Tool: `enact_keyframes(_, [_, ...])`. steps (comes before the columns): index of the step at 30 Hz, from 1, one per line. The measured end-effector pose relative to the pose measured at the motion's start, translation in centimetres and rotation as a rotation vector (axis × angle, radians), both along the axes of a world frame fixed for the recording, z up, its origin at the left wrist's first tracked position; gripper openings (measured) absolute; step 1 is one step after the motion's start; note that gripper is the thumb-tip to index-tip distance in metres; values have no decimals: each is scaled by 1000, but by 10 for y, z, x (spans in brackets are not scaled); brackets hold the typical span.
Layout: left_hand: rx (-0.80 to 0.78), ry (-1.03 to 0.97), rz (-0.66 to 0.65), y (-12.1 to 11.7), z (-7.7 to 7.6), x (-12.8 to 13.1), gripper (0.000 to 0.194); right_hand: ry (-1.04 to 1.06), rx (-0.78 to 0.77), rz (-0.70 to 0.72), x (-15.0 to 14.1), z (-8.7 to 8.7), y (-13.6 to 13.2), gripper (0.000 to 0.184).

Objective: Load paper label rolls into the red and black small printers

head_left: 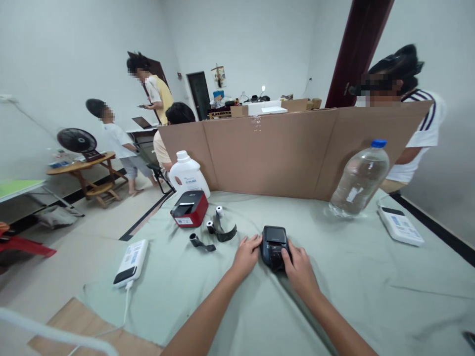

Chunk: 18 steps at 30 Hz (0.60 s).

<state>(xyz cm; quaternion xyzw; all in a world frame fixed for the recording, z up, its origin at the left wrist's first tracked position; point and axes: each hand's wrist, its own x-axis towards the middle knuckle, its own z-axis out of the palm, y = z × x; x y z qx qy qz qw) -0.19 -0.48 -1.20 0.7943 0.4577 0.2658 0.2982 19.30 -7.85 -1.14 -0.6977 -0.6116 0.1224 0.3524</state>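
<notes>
A small black portable printer (274, 236) lies on the light green cloth in front of me. My left hand (246, 256) grips its left side with the fingertips. From the right, my right hand (301, 269) holds it, the thumb lying over its lower front and the other fingers along its side. To the left of the printer are small rolls with dark strips curling off them: one roll (211, 227) beside a long curled strip, another dark roll (193, 239) nearer me. Behind them sits a red and black box-shaped printer (190, 208).
A cardboard panel (267, 153) stands across the table's far side. Before it are a white jug (188, 173) and a large clear bottle (358, 180) with a blue cap. White power banks lie left (131, 262) and right (401, 225). Several people are beyond the table.
</notes>
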Motion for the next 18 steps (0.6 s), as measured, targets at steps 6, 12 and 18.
enact_keyframes(6, [-55,-31,8,2,2,-1,61,-19,7,-18,0,0,0,63])
enact_keyframes(12, [-63,-19,15,3,2,-1,59,-3,3,3,-2,4,-1,61])
enact_keyframes(18, [-15,-30,19,2,-2,-2,56,0,3,-2,-2,5,-1,61])
